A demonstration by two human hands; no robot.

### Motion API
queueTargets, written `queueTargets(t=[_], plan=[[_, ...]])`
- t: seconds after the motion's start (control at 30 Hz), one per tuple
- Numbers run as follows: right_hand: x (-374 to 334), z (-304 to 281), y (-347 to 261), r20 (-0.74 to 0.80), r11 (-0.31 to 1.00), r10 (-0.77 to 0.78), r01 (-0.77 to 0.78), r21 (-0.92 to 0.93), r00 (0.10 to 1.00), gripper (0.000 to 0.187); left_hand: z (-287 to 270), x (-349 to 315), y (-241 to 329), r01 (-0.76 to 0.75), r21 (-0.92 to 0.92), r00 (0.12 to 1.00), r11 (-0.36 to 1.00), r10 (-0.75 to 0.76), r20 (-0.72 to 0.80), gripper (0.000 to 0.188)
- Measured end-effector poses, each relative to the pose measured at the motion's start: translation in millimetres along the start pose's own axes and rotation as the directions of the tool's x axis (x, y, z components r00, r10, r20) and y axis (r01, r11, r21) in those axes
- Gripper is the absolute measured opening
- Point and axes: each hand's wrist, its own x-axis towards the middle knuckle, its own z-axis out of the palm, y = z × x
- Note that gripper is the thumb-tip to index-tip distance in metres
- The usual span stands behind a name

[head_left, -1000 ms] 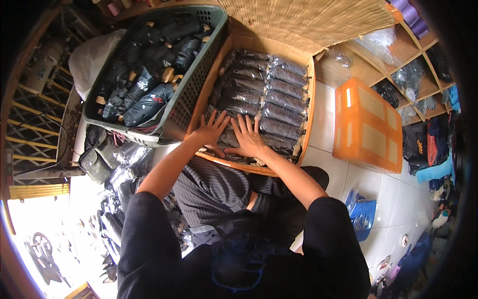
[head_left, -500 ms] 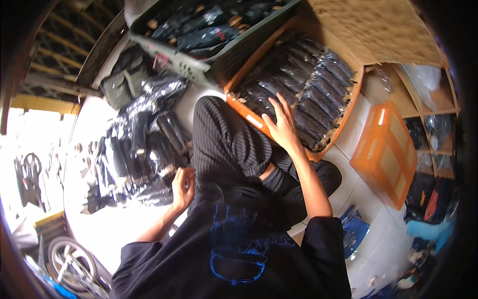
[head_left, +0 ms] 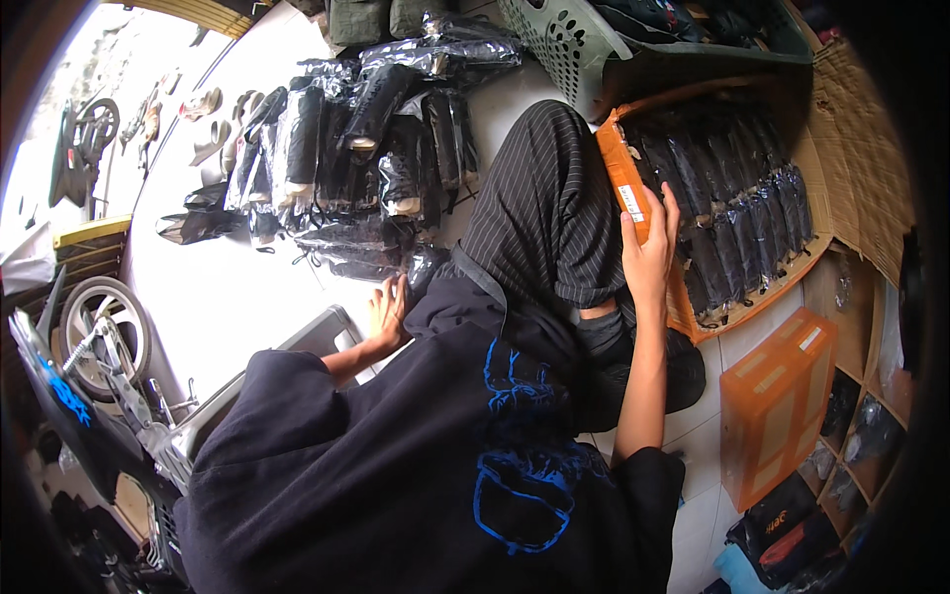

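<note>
My left hand (head_left: 388, 309) reaches beside my thigh with its fingers stretched out. Its fingertips are at the near edge of a pile of black rolled items in clear plastic (head_left: 381, 183), next to one lying crosswise (head_left: 346, 259); whether they touch it I cannot tell. Over the near rim of an orange-taped cardboard box (head_left: 616, 148) is my right hand (head_left: 648, 252), fingers apart and holding nothing, close to a white label (head_left: 631, 202). Inside that box, more plastic-wrapped black items (head_left: 727, 233) lie side by side in two rows.
A grey-green plastic crate (head_left: 564, 49) with dark packages stands behind the box. Another orange-taped box (head_left: 777, 401) sits at right, before wooden shelves (head_left: 861, 436). A small bicycle (head_left: 104, 342) and a grey plastic container (head_left: 322, 337) are at left. Shoes (head_left: 210, 139) lie beyond the pile.
The view has swung left. My left hand has uncurled and reached to the pile's near edge. My right hand has drawn back from above the packed rows to the box's near rim.
</note>
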Motion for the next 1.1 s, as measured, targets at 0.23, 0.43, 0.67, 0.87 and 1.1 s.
queueTargets(t=[0.23,0.43,0.67,0.87,1.1], plan=[[-5.7,-1.8,-2.6,-0.014,0.999,0.032,-0.032,0.020,0.999,0.041,62.0,27.4,-46.0,-0.014,-0.458,0.996,0.889,-0.027,-0.081,0.105],[-10.8,-5.9,-9.8,-0.056,0.999,0.014,-0.011,0.042,0.998,0.039,-10.4,6.9,-44.6,-0.055,-0.364,0.996,0.930,0.022,-0.092,0.103],[-41.7,11.5,-55.2,0.279,0.705,0.252,-0.373,0.604,0.927,0.036,-107.8,-24.7,37.0,-0.447,-0.240,0.802,0.862,0.267,-0.534,0.076],[-43.7,29.9,-98.5,0.497,-0.207,0.168,-0.462,0.862,0.852,0.063,-169.6,-52.2,183.6,-0.795,0.068,0.434,0.603,0.643,-0.631,0.065],[-25.4,-18.5,-45.8,0.413,-0.448,0.013,-0.364,0.817,0.911,0.067,-196.6,-60.0,231.9,-0.998,0.063,0.003,0.029,0.927,-0.376,0.059]])
